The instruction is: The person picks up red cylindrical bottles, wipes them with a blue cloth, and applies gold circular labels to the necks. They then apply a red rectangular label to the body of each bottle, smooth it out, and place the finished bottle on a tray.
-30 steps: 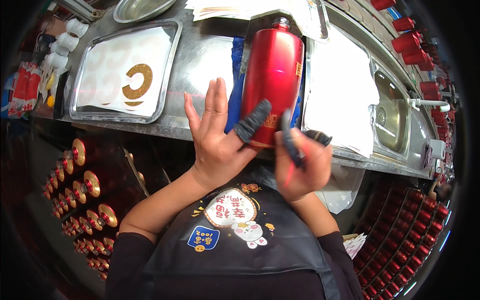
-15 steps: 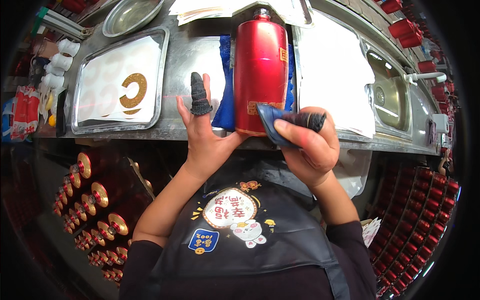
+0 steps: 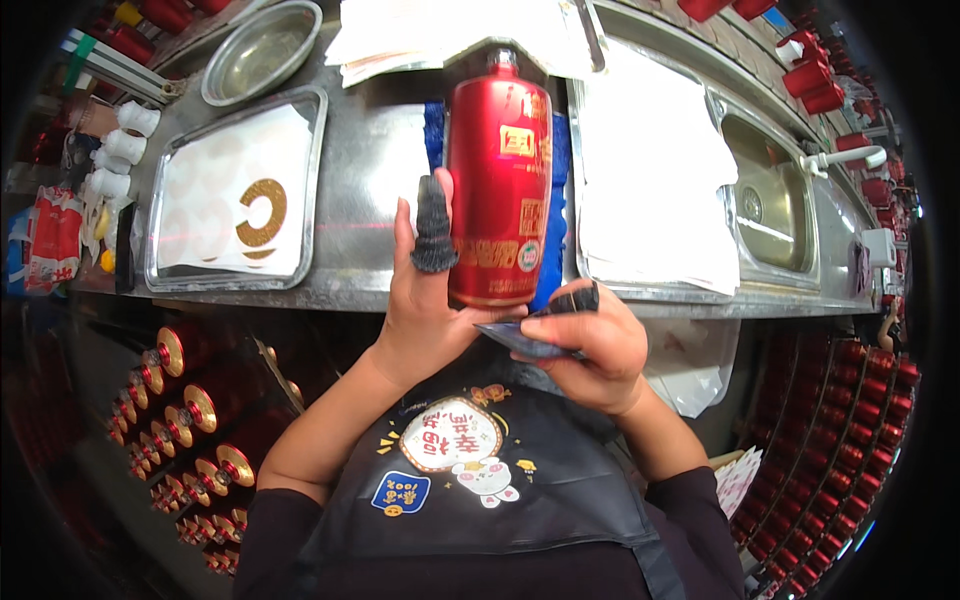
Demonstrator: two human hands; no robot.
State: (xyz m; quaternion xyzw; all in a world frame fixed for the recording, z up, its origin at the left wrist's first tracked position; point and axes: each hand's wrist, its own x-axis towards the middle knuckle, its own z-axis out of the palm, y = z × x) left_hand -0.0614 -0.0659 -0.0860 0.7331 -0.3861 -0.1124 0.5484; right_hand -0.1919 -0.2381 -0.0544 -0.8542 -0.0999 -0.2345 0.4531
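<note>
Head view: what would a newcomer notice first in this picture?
The big red bottle lying on a blue pad at the middle of the steel counter. The left hand, a dark cot on one finger, rests at its side; the right hand pinches a dark flat piece near the counter's front edge.

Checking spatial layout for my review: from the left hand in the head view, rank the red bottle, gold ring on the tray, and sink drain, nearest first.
From the left hand:
1. Red bottle, touching, just right.
2. Gold ring, on the tray to the left.
3. Sink drain, far right.

red bottle (image 3: 498,180), gold-printed labels
</note>
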